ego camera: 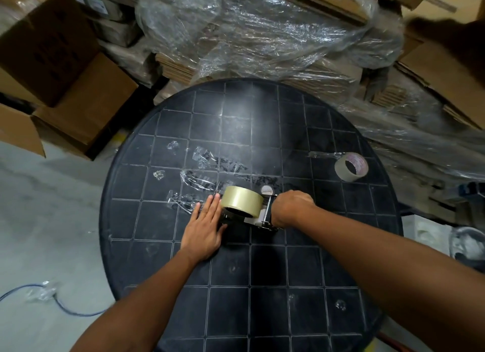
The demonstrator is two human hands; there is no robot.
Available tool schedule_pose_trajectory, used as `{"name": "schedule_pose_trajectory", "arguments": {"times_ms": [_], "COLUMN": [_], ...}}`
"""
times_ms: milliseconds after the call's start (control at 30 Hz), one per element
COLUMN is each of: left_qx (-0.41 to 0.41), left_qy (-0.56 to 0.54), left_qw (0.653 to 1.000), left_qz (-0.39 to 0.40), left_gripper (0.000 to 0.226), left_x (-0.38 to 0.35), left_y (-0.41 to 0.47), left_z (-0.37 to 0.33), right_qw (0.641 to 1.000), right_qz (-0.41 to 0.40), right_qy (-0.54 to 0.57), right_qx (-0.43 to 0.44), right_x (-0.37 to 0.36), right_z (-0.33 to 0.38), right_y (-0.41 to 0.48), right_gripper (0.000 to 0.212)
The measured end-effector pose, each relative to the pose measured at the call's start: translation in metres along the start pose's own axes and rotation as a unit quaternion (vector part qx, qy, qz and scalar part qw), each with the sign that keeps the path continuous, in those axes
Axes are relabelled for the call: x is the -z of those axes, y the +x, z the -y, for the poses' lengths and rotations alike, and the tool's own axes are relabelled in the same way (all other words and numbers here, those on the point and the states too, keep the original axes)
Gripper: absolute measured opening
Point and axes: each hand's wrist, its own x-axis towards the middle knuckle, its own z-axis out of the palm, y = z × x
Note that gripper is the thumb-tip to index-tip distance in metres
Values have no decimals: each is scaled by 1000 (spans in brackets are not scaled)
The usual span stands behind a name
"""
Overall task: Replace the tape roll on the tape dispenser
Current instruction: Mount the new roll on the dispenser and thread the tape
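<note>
Left hand flat, fingers spread, against tape roll — right hand gripping tape dispenser on table.

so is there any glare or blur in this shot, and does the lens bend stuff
Head view: a hazy glare patch on the far part of the black table; the wide lens bows its grid lines and rim; a dark blurred shape at top right; the hands' shadow falls just below the tape dispenser, which stays sharp.

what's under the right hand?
The right hand covers the handle end of the tape dispenser, which lies on the black table. The full tape roll sits beside it, uncovered. The handle and grip are hidden.
</note>
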Motion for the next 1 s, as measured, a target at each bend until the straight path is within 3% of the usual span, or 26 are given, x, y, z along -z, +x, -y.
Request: {"name": "schedule_pose_trajectory", "arguments": {"times_ms": [333, 500, 567, 600, 667, 800, 1000], "left_qx": [-1, -6, -5, -5, 4, 70, 30], "left_qy": [-8, -4, 1, 8, 17, -13, -20], "left_qw": [1000, 1000, 1000, 1000, 1000, 998, 999], "left_qz": [-4, -11, -10, -7, 0, 1, 6], "left_gripper": [68, 68, 68, 68, 68, 73, 70], "left_x": [1, 0, 0, 0, -1, 2, -1], "left_y": [0, 0, 0, -1, 0, 10, 21], "left_z": [1, 1, 0, -1, -4, -28, -71], "right_qw": [999, 994, 982, 966, 923, 829, 598], "right_qz": [27, 40, 67, 85, 94, 132, 178], "right_qy": [-19, 21, 109, 189, 328, 532, 781], "right_qx": [9, -103, -140, -155, -176, -116, -16], "right_x": [1, -15, -28, -36, -54, -74, -117], "right_z": [-7, -129, -174, -189, -204, -182, -129], "right_y": [6, -24, -30, -28, -20, -11, 7], "right_gripper": [39, 35, 19, 15, 24, 35, 23]}}
